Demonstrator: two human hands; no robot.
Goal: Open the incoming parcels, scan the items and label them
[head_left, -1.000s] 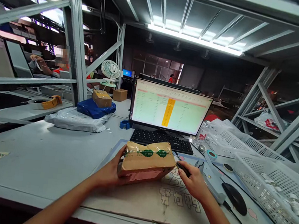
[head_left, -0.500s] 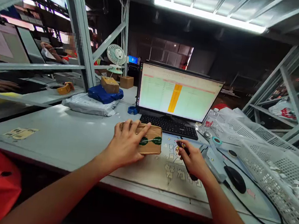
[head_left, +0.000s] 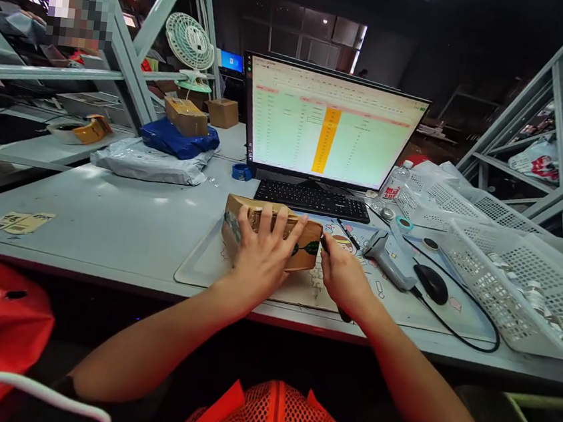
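A small brown cardboard box (head_left: 303, 262) with green leaf-like print rests tilted on the desk mat, in front of the keyboard. My left hand (head_left: 260, 249) grips it from above, the fingers spread over its top and the thumb near its front side. In my right hand (head_left: 346, 275) is a dark-handled utility knife (head_left: 324, 243), its front end against the box's right edge. Most of the handle is hidden in my closed fingers, and the blade cannot be made out. Right of this hand lies a grey barcode scanner (head_left: 390, 266), with a black pen (head_left: 348, 234) behind the hand.
A monitor (head_left: 330, 129) and keyboard (head_left: 313, 201) stand behind. On the right are a mouse (head_left: 429, 284), its cable and white plastic baskets (head_left: 481, 272) holding bottles. Wrapped parcels (head_left: 150, 160), a blue tape roll (head_left: 242, 172) and a fan (head_left: 190, 44) are at the left back.
The view has tipped downward. My right hand has brought the utility knife left to the box's right edge. Under my left hand the box has turned, showing its left end.
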